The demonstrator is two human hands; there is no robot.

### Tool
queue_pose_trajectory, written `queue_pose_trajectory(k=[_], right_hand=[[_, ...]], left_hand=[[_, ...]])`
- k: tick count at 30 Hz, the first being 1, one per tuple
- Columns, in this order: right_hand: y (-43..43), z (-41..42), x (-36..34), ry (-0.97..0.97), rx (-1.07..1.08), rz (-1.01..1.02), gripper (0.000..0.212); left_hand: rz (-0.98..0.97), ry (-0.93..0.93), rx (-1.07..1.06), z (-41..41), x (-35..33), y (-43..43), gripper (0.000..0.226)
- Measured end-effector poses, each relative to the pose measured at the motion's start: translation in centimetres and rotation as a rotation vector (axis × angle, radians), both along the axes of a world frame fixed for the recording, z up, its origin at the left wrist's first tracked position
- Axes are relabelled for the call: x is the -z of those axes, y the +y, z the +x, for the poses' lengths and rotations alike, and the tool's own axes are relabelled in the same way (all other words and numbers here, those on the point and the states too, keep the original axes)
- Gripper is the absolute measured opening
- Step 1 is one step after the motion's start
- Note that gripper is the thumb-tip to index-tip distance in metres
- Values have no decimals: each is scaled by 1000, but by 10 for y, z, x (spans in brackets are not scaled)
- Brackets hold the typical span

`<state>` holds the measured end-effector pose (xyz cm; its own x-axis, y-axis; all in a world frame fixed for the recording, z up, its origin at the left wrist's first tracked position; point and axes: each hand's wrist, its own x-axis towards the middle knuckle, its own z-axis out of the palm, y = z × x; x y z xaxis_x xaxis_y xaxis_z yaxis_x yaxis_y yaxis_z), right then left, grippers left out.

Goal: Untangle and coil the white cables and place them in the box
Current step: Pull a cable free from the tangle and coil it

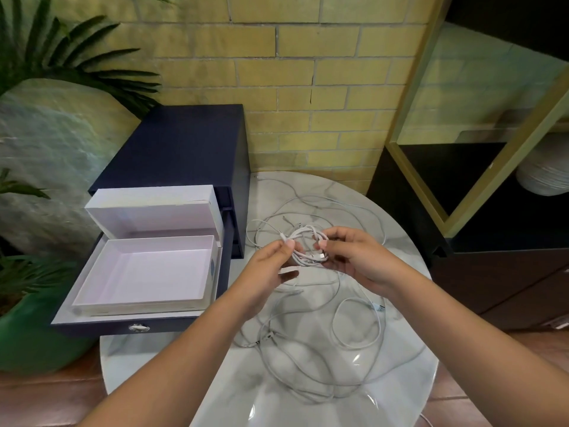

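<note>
Above a round marble surface [246, 405], a person works at a small bundle of white cables [303, 241] held up between both hands. The left hand [271, 263] pinches the bundle's near side between thumb and fingers. The right hand [354, 257] grips its other side, fingers curled round the strands. More white cable lies below in loose tangled loops [264, 340] across the surface, one end showing a USB plug [379, 308] near the right forearm. To the left, well apart from the cables, an open white box [147, 272] sits in the pulled-out drawer [92, 326] of a navy cabinet [184, 143], its lid [154, 211] propped upright behind it. A brick wall [308, 72] stands behind.
</note>
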<state>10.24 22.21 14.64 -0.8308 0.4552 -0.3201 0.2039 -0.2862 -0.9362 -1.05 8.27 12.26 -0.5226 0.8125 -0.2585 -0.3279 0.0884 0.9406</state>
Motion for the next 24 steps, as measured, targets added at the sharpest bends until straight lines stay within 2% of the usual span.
queue_pose_trajectory(k=[6,14,19,24], right_hand=[[0,-1,-4,-2,-38,69,21],[-7,-3,-6,-8,-67,130,25],[-16,-8,-4,-23,-38,280,18],[-18,-11,-5,-26,28,355,15]], left_hand=[[46,-85,-61,-4,0,-1,30],[44,69,42,-2,-1,-4,29],[-21,281,28,2,1,-4,47],[-39,283,35,2,-1,-5,46]])
